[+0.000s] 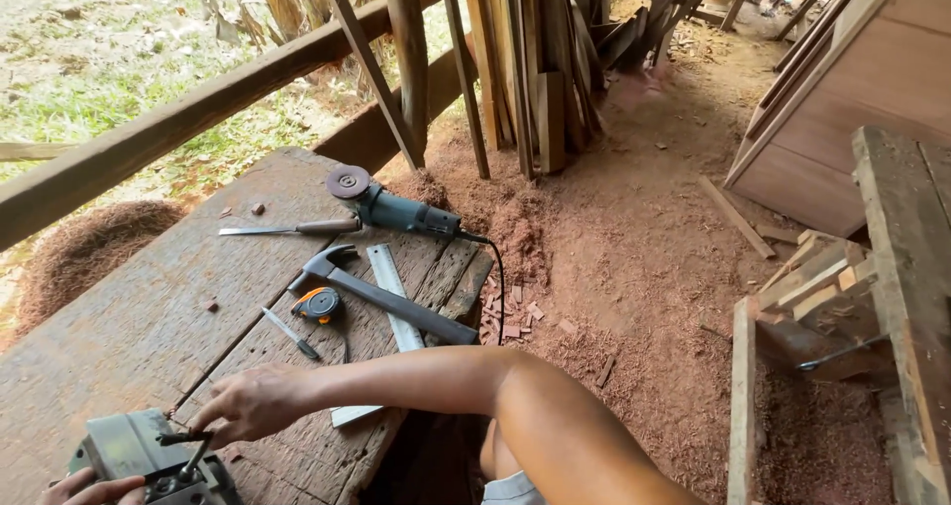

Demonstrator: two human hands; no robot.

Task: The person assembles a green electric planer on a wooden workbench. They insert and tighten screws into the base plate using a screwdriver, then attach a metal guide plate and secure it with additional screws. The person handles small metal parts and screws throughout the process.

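Note:
A grey metal hand plane (139, 460) lies at the near left corner of the worn wooden workbench (149, 317). My right hand (248, 403) reaches across from the right, its fingers closed on the small dark lever on top of the plane. My left hand (84, 488) is only partly in view at the bottom edge, resting against the plane's near side.
On the bench lie a claw hammer (391, 300), a steel ruler (391, 307), an orange tape measure (319, 305), a pencil (290, 333), a chisel (292, 229) and an angle grinder (391, 206). Planks lean behind; wooden frames (852, 297) stand right. Sawdust covers the floor.

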